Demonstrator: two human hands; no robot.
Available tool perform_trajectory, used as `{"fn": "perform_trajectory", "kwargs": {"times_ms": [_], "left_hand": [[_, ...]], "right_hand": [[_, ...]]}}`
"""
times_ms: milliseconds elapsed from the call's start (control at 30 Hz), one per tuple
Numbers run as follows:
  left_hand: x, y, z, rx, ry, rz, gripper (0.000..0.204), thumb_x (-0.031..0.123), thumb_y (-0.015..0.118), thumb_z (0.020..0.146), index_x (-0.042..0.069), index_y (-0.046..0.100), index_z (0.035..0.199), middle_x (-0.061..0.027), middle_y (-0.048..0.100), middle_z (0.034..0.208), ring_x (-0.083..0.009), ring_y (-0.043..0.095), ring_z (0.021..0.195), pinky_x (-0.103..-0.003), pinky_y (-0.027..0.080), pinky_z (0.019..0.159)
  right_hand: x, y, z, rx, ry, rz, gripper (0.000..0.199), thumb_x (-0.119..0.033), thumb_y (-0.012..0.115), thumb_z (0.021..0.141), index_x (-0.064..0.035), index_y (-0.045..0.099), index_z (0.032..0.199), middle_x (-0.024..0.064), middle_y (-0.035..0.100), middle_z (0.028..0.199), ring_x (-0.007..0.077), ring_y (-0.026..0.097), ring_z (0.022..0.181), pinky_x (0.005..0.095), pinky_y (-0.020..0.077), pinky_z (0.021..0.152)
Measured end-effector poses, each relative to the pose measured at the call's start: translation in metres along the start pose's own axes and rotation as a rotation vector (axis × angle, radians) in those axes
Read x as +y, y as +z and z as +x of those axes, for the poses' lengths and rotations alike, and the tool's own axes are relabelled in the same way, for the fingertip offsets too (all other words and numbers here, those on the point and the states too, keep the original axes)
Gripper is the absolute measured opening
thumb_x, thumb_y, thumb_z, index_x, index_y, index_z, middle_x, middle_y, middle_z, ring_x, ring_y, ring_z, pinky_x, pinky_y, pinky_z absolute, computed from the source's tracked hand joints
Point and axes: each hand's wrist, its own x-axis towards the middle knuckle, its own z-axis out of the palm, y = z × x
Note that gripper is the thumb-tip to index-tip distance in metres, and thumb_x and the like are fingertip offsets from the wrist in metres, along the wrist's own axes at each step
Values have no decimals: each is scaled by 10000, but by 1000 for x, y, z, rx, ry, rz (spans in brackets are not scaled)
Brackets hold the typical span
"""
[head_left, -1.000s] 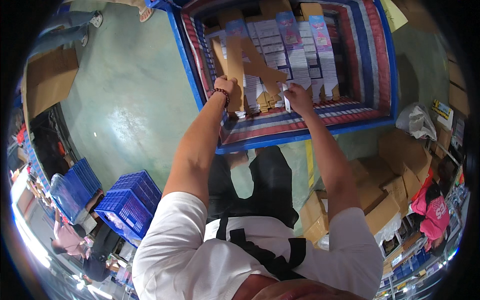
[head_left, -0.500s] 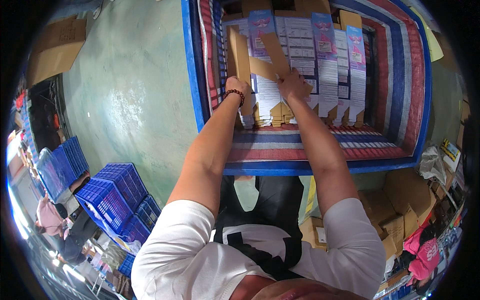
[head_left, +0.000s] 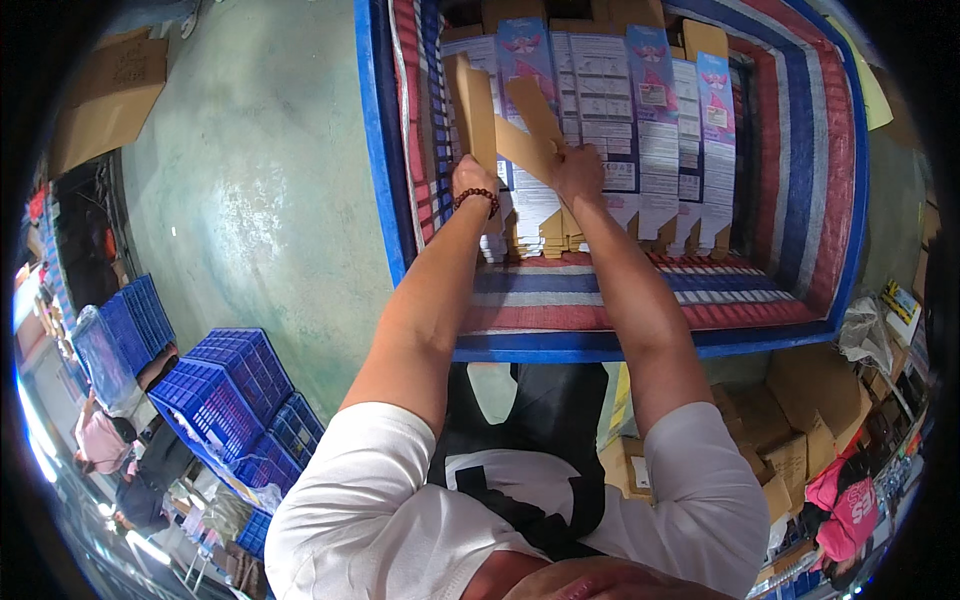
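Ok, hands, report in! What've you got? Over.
Left hand: gripping brown cardboard. Right hand: gripping brown cardboard too. Printed cartons side by side below. Hands and cardboard partly cover them.

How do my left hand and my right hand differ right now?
Your left hand wears a dark beaded bracelet; your right hand wears none. The left hand grips a long cardboard strip near the left side of the blue-rimmed bin; the right hand holds a forked cardboard piece closer to the middle. Both hands are closed on brown cardboard.
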Motion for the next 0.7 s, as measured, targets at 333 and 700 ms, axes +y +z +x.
{"fn": "perform_trajectory", "kwargs": {"times_ms": [333, 700], "left_hand": [[18, -1, -11, -3, -129, -26, 510, 175, 755, 678, -8, 494, 1077, -236, 599, 1072, -363, 582, 1020, -413, 475, 881], [8, 14, -21, -167, -208, -185, 359, 154, 675, 708, 6, 584, 1023, -240, 611, 1034, -373, 595, 982, -419, 475, 861]], "right_hand": [[0, -19, -7, -201, -38, 293, 336, -338, 618, 764, -61, 691, 941, 202, 619, 956, 344, 612, 877, 402, 484, 787], [-18, 3, -25, -398, 225, 797, 284, -279, 653, 808, 5, 671, 817, 65, 626, 697, 135, 539, 635, 308, 437, 606]]}}
